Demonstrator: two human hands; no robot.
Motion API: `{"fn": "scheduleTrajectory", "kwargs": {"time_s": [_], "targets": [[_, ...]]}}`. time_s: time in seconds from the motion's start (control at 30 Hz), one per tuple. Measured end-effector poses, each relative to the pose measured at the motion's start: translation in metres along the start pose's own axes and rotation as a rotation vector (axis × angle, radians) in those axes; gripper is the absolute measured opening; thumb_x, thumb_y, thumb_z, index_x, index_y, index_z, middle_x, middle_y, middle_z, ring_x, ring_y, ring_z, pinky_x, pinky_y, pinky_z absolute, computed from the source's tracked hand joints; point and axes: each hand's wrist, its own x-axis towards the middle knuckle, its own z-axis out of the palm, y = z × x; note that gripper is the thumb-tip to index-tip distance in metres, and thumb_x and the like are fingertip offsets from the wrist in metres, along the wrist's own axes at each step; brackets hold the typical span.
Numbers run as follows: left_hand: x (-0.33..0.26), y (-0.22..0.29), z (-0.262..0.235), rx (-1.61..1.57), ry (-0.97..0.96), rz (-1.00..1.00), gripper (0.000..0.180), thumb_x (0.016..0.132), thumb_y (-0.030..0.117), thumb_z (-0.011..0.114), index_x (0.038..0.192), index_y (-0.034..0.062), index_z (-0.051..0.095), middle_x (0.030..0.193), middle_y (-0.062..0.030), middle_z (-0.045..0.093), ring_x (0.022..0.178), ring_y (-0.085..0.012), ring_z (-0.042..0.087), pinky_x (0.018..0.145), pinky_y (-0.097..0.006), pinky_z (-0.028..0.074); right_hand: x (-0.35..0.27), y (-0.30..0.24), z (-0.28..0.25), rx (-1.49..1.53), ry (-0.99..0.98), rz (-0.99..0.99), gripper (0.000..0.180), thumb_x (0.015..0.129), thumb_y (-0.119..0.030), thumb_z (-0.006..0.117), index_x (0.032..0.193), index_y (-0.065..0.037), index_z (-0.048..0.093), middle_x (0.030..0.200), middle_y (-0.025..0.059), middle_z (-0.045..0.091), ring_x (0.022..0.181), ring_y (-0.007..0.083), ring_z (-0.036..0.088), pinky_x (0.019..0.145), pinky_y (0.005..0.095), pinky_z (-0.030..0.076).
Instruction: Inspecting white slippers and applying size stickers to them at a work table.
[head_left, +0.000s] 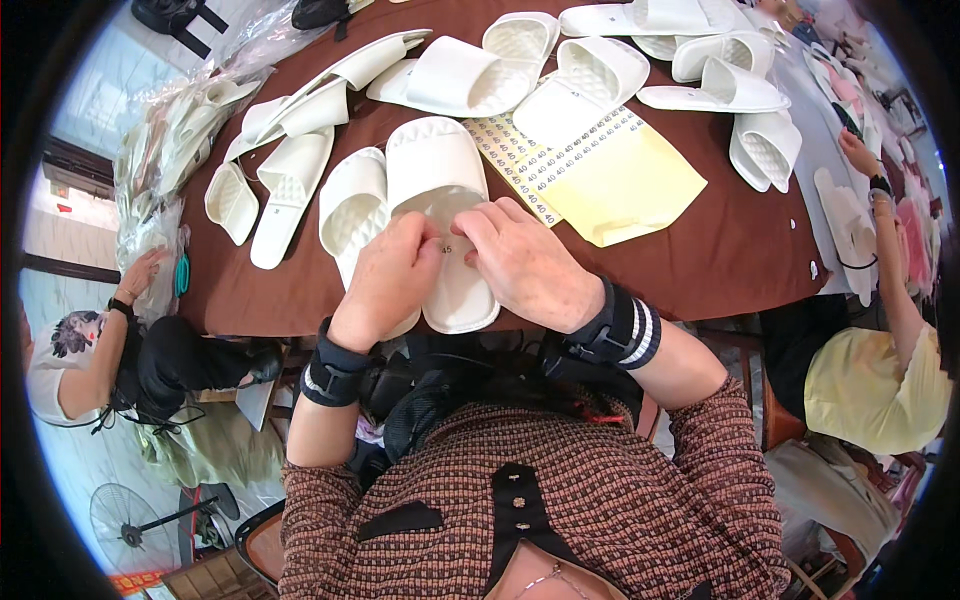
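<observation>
A white slipper (pixel 440 175) lies on the brown table (pixel 740 250) right in front of me, toe pointing away. My left hand (pixel 390 280) and my right hand (pixel 520 262) rest together on its insole near the heel. Their fingertips pinch a small round sticker (pixel 446 249) against the insole. A second white slipper (pixel 352 205) lies just left of it, partly under my left hand. A yellow sheet of small stickers (pixel 590 165) lies beyond my right hand.
Several more white slippers (pixel 560 80) lie spread over the far half of the table, and bagged ones (pixel 170 140) pile at the left edge. One person (pixel 110 360) sits low at the left, another in a yellow top (pixel 880 380) works at the right.
</observation>
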Motion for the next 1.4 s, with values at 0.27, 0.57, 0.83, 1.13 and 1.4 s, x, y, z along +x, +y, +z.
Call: {"fn": "scheduleTrajectory", "kwargs": {"time_s": [0.27,0.57,0.83,1.13,1.4], "targets": [[0.002,0.002,-0.009,-0.166,-0.04,0.026,0.009,0.086,0.007,0.059,0.091,0.0003,0.062,0.09,-0.0181,0.062,0.086,-0.0366,0.061,0.075,-0.042,0.049,0.0,0.001,0.001,-0.009,-0.009,0.004,0.017,0.083,-0.006,0.055,0.098,-0.001,0.051,0.095,0.0152,0.056,0.091,0.0305,0.055,0.082,0.0374,0.047],[0.005,0.003,-0.004,-0.007,-0.007,0.106,0.007,0.084,0.005,0.06,0.089,-0.0008,0.06,0.086,-0.0178,0.061,0.08,-0.0366,0.06,0.07,-0.042,0.048,0.0,0.0,0.0,-0.025,-0.021,0.012,0.015,0.084,-0.007,0.056,0.097,-0.002,0.05,0.095,0.0142,0.056,0.092,0.0297,0.055,0.082,0.0371,0.047],[0.003,0.004,0.002,0.041,-0.043,0.112,0.009,0.085,0.005,0.059,0.092,0.0014,0.058,0.086,-0.0185,0.06,0.081,-0.0383,0.06,0.07,-0.044,0.048,-0.001,0.002,0.001,-0.004,-0.027,0.021,0.016,0.085,-0.008,0.054,0.099,-0.003,0.05,0.096,0.0138,0.056,0.092,0.0295,0.055,0.081,0.0376,0.047],[-0.01,-0.013,-0.006,-0.198,0.107,0.028,0.012,0.09,0.002,0.055,0.099,-0.0011,0.062,0.087,-0.0173,0.063,0.08,-0.034,0.062,0.072,-0.038,0.05,-0.001,0.0,-0.001,-0.014,0.008,-0.016,0.021,0.083,-0.006,0.054,0.103,-0.002,0.05,0.096,0.0136,0.055,0.091,0.0295,0.055,0.082,0.0373,0.046],[-0.038,0.001,-0.008,-0.081,0.196,0.073,0.023,0.084,-0.002,0.059,0.107,0.0003,0.066,0.096,-0.0154,0.061,0.09,-0.0353,0.059,0.079,-0.041,0.048,-0.001,0.001,0.0,-0.04,0.003,-0.024,0.023,0.083,-0.006,0.056,0.105,-0.001,0.051,0.097,0.0143,0.058,0.092,0.03,0.055,0.083,0.0373,0.046]]}}
